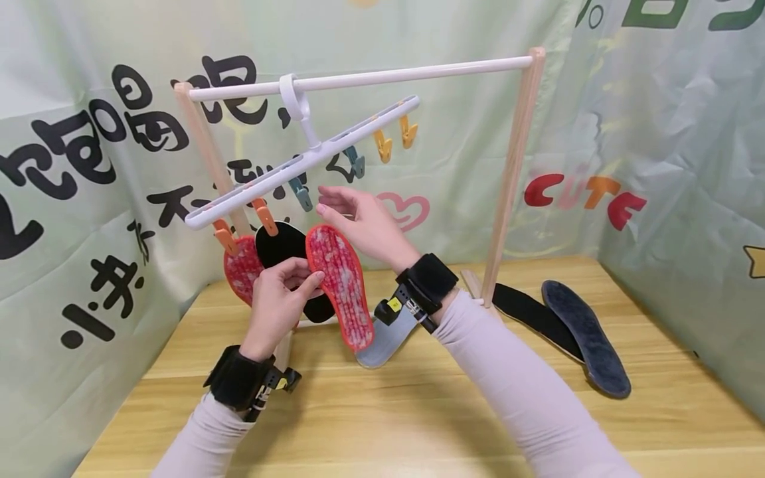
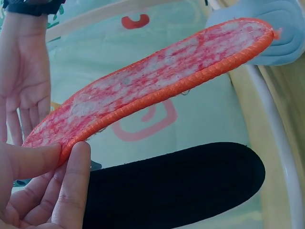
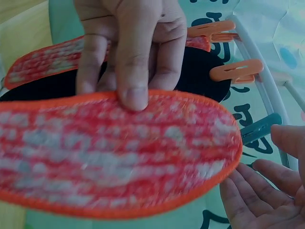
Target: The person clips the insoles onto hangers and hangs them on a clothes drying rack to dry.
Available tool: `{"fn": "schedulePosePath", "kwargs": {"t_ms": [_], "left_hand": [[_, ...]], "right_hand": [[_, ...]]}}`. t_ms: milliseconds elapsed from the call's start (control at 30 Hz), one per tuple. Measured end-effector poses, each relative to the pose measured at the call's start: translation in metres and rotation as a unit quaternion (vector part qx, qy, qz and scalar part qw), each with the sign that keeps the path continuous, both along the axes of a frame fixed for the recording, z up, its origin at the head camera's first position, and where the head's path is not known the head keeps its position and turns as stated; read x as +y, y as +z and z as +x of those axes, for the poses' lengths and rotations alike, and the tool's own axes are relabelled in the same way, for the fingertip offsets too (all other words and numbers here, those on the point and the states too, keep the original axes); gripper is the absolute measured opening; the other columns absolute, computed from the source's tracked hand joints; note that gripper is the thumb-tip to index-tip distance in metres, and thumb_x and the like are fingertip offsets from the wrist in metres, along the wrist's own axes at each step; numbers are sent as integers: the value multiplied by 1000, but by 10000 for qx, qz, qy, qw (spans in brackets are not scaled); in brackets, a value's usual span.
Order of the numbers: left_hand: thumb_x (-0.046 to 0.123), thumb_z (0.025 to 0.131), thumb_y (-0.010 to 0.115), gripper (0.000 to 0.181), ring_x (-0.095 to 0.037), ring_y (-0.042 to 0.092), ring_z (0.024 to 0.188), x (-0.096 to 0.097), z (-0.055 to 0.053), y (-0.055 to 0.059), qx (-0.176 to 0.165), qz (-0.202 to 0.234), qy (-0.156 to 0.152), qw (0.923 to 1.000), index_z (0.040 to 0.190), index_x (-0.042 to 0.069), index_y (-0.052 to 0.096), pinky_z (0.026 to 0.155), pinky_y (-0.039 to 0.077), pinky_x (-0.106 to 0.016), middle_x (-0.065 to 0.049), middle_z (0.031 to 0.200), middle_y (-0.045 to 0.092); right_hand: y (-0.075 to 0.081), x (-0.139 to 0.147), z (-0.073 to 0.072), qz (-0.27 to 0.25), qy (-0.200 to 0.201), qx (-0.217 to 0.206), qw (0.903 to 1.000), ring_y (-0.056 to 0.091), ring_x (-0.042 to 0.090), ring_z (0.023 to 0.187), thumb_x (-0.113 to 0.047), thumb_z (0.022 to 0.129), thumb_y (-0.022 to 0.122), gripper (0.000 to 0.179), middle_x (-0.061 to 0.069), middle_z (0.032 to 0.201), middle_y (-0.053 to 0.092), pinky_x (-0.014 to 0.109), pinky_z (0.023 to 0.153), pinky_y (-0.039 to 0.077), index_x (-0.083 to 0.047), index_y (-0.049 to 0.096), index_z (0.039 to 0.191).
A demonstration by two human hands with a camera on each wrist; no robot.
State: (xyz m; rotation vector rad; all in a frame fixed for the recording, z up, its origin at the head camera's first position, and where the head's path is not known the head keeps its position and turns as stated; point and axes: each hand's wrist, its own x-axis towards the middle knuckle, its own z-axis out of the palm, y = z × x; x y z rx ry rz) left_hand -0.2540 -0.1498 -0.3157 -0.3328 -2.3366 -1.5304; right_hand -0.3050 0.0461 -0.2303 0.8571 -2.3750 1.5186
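A red-and-white insole (image 1: 340, 289) with an orange rim hangs upright from my left hand (image 1: 279, 299), which pinches its side edge between thumb and fingers. My right hand (image 1: 373, 222) is just above the insole's top end, fingers extended and holding nothing. Beside those fingers is a teal clip (image 1: 302, 194) on the tilted white hanger (image 1: 257, 187). Orange clips (image 3: 237, 70) grip a black insole (image 1: 277, 242) and another red insole (image 1: 241, 265) at the hanger's lower end. My left hand partly hides the black one.
The hanger hooks over a white rail (image 1: 388, 74) on a wooden stand (image 1: 516, 172). Another teal clip (image 1: 355, 162) and yellow clips (image 1: 384, 147) hang at its raised end. A light-blue insole (image 1: 382, 345) lies behind; dark insoles (image 1: 588, 338) lie on the table's right.
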Motion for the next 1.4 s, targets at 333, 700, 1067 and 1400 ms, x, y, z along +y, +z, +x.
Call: {"fn": "schedulePosePath", "kwargs": {"t_ms": [333,700,1067,1400], "left_hand": [[16,101,77,20,-8,76,81,0,-2,3,-30,28,6,10000,113,0,75,76,66,-22,-22,103,78],[14,101,77,20,-5,76,80,-5,-5,4,114,96,13,9999,113,-1,75,75,66,-21,-23,103,77],[14,101,77,19,-6,76,80,-11,-7,1,143,166,-58,9997,112,-2,74,76,66,-22,-24,103,77],[13,102,76,19,-9,77,81,-13,-9,1,83,302,-211,9993,111,-2,73,77,67,-25,-25,103,75]], "right_hand": [[17,-16,-9,-302,336,-239,9987,68,18,133,-32,110,65,52,7,152,65,33,113,56,-9,55,156],[21,-26,-10,-390,342,-121,9986,70,19,133,-29,110,65,49,9,148,69,31,113,56,-8,59,153],[19,-30,-8,-725,287,113,9969,75,20,124,-24,106,71,40,12,134,76,30,105,61,-5,69,142],[17,-34,-8,-858,-124,407,9954,74,12,116,-27,104,74,33,8,129,79,26,98,59,-10,77,132]]}}
